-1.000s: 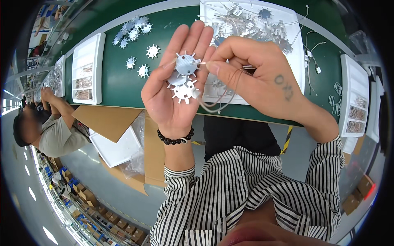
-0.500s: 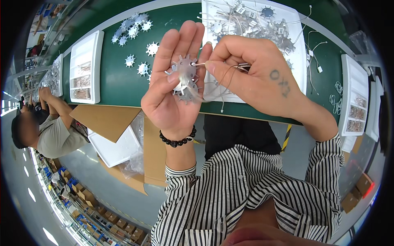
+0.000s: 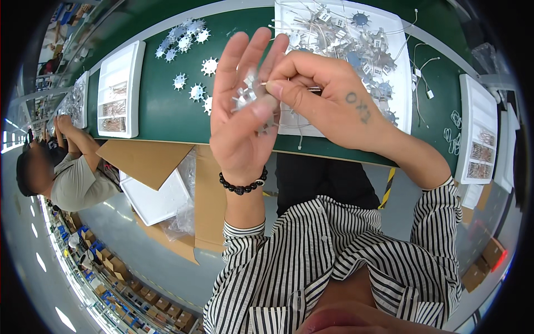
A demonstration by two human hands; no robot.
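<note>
Palm up, my left hand (image 3: 236, 125) holds several toothed, gear-shaped silver plates (image 3: 243, 99), blurred by motion. Its thumb presses across them while the other fingers stretch upward. My right hand (image 3: 331, 100) is closed, thumb against forefinger, at the upper right side of these plates. Pinched there is the tip of a thin pale cable (image 3: 265, 84), mostly hidden by the fingers. Whether the tip touches a plate cannot be made out. Behind my right hand lies a white tray (image 3: 311, 126) heaped with toothed plates and cables (image 3: 361, 47).
More toothed plates (image 3: 197, 92) lie loose on the green table (image 3: 167, 119), left of my hands. White trays of copper-coloured parts stand at left (image 3: 135, 89) and right (image 3: 468, 128). Loose cables (image 3: 430, 93) lie at right. Below the table's left side are cardboard (image 3: 142, 161) and a person (image 3: 78, 178).
My left hand has shifted slightly right, and its thumb now lies further across the plates. My right hand has moved a little left, its pinched fingertips closer to the plates.
</note>
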